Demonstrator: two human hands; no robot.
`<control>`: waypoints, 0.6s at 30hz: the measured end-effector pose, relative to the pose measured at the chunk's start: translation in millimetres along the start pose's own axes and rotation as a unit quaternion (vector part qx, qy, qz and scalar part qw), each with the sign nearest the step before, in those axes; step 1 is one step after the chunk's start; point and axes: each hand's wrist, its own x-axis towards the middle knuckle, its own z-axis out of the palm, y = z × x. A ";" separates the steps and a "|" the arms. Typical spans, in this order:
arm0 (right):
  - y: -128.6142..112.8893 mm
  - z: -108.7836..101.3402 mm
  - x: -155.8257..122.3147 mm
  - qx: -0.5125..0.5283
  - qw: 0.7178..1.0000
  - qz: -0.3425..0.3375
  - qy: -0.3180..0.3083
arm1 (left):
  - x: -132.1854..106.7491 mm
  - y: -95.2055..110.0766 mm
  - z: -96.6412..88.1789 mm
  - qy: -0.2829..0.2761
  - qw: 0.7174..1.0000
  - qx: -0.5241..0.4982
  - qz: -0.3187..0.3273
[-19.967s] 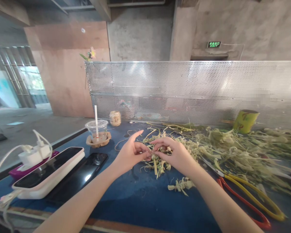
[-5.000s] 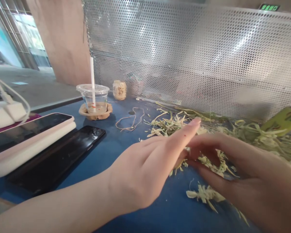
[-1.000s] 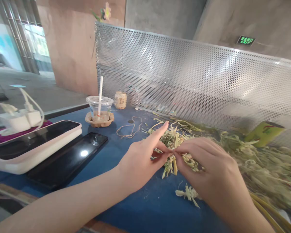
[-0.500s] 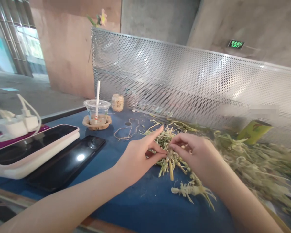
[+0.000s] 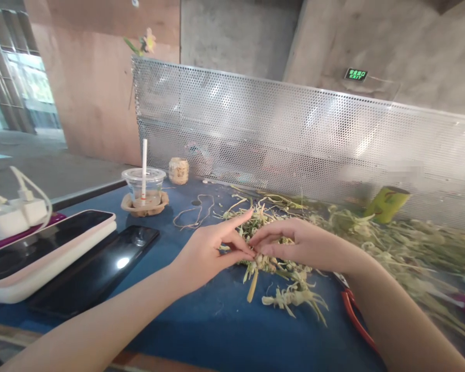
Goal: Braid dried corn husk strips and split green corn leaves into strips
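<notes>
Fingers of the left hand are pinched at the tips on a pale green-and-cream bundle of dried, knotted plant strips. The right hand's fingertips meet it from the other side, but they hide the contact, so I cannot tell whether they grip or merely touch. The bundle is about midway between the near and far edges of the blue-topped table.

It should be very light, dry and springy, hardly slippery, with thin strips likely to tear or work loose. The dense knotted core looks the best hold; the trailing ends would probably pull out.

Toward the near edge lies a smaller, pale, ragged tuft of strips. A long, grey-green heap of withered leaves spreads to the right edge, and a glossy black flat phone lies toward the left edge.
</notes>
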 end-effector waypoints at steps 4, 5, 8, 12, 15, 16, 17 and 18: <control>4.2 3.7 -1.4 0.075 0.997 0.001 -0.034 | 1.8 -0.2 0.0 -0.013 0.999 0.038 0.033; 4.6 6.1 -1.7 0.067 0.997 0.001 -0.027 | 2.0 -0.4 0.1 -0.015 0.998 0.050 0.042; 5.9 12.7 -2.8 0.050 0.999 0.002 -0.010 | 1.3 -0.8 1.1 -0.023 0.995 0.074 0.058; 9.7 18.3 -3.7 0.092 0.995 0.022 -0.008 | -1.2 -1.9 3.5 -0.012 0.992 0.079 0.099; 14.0 22.3 -2.1 0.174 0.984 0.044 -0.006 | -2.6 -4.0 4.7 0.023 0.988 0.068 0.133; 15.6 23.8 -1.1 0.204 0.977 0.052 -0.011 | -2.7 -4.9 4.7 0.030 0.988 0.062 0.141; 17.2 25.1 0.1 0.231 0.971 0.061 -0.019 | -2.5 -5.7 4.3 0.033 0.988 0.055 0.143; 18.6 26.2 1.3 0.254 0.964 0.071 -0.025 | -2.0 -6.4 3.6 0.028 0.989 0.049 0.138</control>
